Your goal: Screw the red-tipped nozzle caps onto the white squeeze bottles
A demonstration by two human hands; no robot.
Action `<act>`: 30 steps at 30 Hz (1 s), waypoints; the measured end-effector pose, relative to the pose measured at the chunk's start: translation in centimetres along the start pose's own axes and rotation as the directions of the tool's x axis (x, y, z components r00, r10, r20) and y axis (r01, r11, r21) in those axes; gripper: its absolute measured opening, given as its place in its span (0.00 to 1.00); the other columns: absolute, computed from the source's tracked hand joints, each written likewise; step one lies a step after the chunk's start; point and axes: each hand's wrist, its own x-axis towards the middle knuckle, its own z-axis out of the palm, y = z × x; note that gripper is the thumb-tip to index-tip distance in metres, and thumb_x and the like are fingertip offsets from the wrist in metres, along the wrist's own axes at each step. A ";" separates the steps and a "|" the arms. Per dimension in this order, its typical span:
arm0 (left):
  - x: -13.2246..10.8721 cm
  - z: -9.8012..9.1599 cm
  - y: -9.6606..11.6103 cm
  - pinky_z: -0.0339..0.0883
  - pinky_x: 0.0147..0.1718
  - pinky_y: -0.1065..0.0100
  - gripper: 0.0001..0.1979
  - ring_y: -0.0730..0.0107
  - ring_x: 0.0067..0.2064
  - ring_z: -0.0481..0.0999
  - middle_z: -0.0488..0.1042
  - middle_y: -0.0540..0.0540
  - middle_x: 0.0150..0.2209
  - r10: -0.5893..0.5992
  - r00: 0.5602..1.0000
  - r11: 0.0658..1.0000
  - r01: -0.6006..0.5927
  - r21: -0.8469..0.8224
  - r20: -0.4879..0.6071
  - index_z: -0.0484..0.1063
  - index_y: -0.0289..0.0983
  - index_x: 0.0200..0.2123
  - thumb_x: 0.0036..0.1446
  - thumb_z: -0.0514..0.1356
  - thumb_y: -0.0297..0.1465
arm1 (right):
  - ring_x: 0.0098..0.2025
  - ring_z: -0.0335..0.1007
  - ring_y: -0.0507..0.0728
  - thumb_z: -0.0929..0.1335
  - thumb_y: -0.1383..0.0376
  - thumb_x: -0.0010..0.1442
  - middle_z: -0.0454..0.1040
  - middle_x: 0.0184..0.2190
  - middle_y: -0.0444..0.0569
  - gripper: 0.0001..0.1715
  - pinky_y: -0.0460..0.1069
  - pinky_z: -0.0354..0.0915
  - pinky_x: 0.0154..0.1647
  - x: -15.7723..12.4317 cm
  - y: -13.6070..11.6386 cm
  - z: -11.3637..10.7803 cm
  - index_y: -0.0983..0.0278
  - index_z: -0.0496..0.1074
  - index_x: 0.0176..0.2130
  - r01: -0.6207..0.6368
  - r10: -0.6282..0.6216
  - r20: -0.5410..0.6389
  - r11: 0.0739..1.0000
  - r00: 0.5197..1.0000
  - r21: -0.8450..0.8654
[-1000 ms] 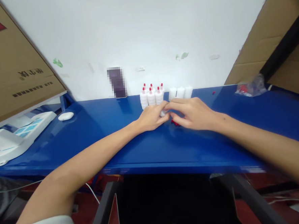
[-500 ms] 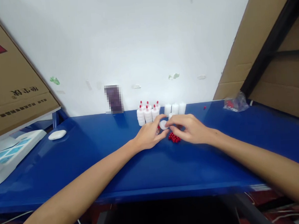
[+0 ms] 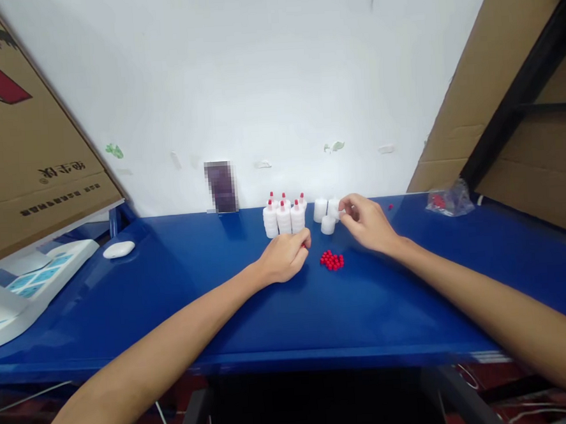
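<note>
My left hand (image 3: 284,256) rests on the blue table (image 3: 172,289) with its fingers curled; a bit of red shows at its fingertips, too small to name. Just behind it stand several small white bottles with red caps (image 3: 284,216). My right hand (image 3: 366,222) reaches toward the back, its fingers pinched on one of the uncapped white bottles (image 3: 325,213) beside the capped ones. A small heap of red caps (image 3: 332,260) lies on the table between my hands.
A white oval object (image 3: 119,249) and a white device with a blue panel (image 3: 23,285) sit at the left. Cardboard boxes (image 3: 24,138) lean at both sides. A clear bag with red pieces (image 3: 448,200) and a stray red cap (image 3: 390,207) lie at the back right.
My hands have come apart from over the red caps. The right hand moved back to the uncapped bottles; the left hand curled shut beside the capped ones.
</note>
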 end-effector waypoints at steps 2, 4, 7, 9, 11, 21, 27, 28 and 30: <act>0.0 0.0 0.0 0.64 0.33 0.64 0.10 0.65 0.30 0.72 0.76 0.48 0.31 0.010 1.000 0.999 -0.010 0.032 0.000 0.68 0.39 0.40 0.62 0.48 0.29 | 0.28 0.66 0.56 0.65 0.64 0.58 0.72 0.32 0.47 0.08 0.53 0.61 0.34 0.1 0.4 0.1 0.60 0.68 0.41 0.014 -0.014 0.044 1.000 0.999 -0.009; 0.1 0.0 0.1 0.66 0.34 0.64 0.11 0.65 0.32 0.74 0.77 0.47 0.33 0.025 1.000 0.998 -0.025 0.060 0.009 0.70 0.38 0.42 0.63 0.49 0.29 | 0.29 0.66 0.56 0.65 0.64 0.58 0.73 0.36 0.48 0.10 0.53 0.62 0.36 0.2 0.8 0.1 0.60 0.67 0.43 0.032 -0.029 0.094 0.999 0.995 -0.027; 0.1 -0.1 0.2 0.69 0.39 0.63 0.13 0.63 0.37 0.77 0.80 0.45 0.39 0.073 0.997 0.993 -0.075 0.086 0.032 0.71 0.38 0.46 0.64 0.49 0.29 | 0.30 0.66 0.56 0.65 0.64 0.59 0.74 0.40 0.51 0.13 0.54 0.62 0.38 0.5 1.4 0.2 0.61 0.67 0.45 0.054 -0.045 0.142 0.996 0.989 -0.064; 0.1 -0.1 0.2 0.70 0.42 0.62 0.15 0.62 0.40 0.78 0.81 0.43 0.43 0.104 0.994 0.990 -0.107 0.091 0.045 0.71 0.38 0.48 0.67 0.47 0.30 | 0.32 0.67 0.57 0.64 0.65 0.60 0.74 0.41 0.52 0.13 0.55 0.62 0.39 0.6 1.7 0.2 0.62 0.68 0.46 0.072 -0.059 0.153 0.994 0.986 -0.080; 0.1 -0.1 0.2 0.71 0.44 0.61 0.15 0.62 0.42 0.79 0.81 0.42 0.46 0.114 0.992 0.989 -0.119 0.091 0.057 0.71 0.37 0.49 0.68 0.46 0.30 | 0.35 0.69 0.59 0.63 0.66 0.60 0.75 0.42 0.53 0.13 0.55 0.62 0.41 0.8 1.8 0.2 0.62 0.68 0.46 0.090 -0.076 0.159 0.992 0.984 -0.087; 0.1 -0.2 0.1 0.72 0.48 0.59 0.15 0.61 0.45 0.78 0.79 0.41 0.47 0.124 0.989 0.989 -0.129 0.072 0.079 0.70 0.37 0.51 0.71 0.46 0.30 | 0.38 0.71 0.60 0.62 0.70 0.60 0.77 0.44 0.53 0.28 0.54 0.62 0.41 1.1 0.9 0.8 0.62 0.70 0.58 0.134 -0.106 0.184 0.980 0.977 -0.148; 0.2 0.0 0.0 0.72 0.55 0.56 0.16 0.59 0.54 0.77 0.75 0.38 0.55 0.140 0.990 0.990 -0.139 -0.034 0.026 0.65 0.38 0.59 0.72 0.50 0.32 | 0.32 0.67 0.57 0.62 0.61 0.68 0.75 0.33 0.49 0.11 0.52 0.59 0.36 0.2 -1.4 0.6 0.63 0.71 0.44 0.180 -0.175 0.185 0.984 0.967 -0.012; 0.2 0.0 -0.1 0.72 0.55 0.56 0.16 0.59 0.54 0.76 0.74 0.38 0.56 0.153 0.988 0.987 -0.152 -0.060 0.015 0.64 0.38 0.60 0.72 0.52 0.33 | 0.31 0.66 0.57 0.61 0.58 0.69 0.74 0.31 0.48 0.13 0.52 0.58 0.35 0.0 -2.0 0.5 0.62 0.69 0.40 0.190 -0.186 0.216 0.982 0.959 0.001; 0.1 0.0 -0.1 0.72 0.54 0.57 0.14 0.59 0.53 0.77 0.75 0.38 0.54 0.173 0.985 0.978 -0.171 -0.115 0.002 0.64 0.39 0.58 0.73 0.54 0.35 | 0.30 0.65 0.56 0.61 0.52 0.71 0.73 0.29 0.48 0.18 0.52 0.55 0.34 -0.4 -3.2 0.6 0.61 0.66 0.35 0.214 -0.199 0.319 0.977 0.926 -0.013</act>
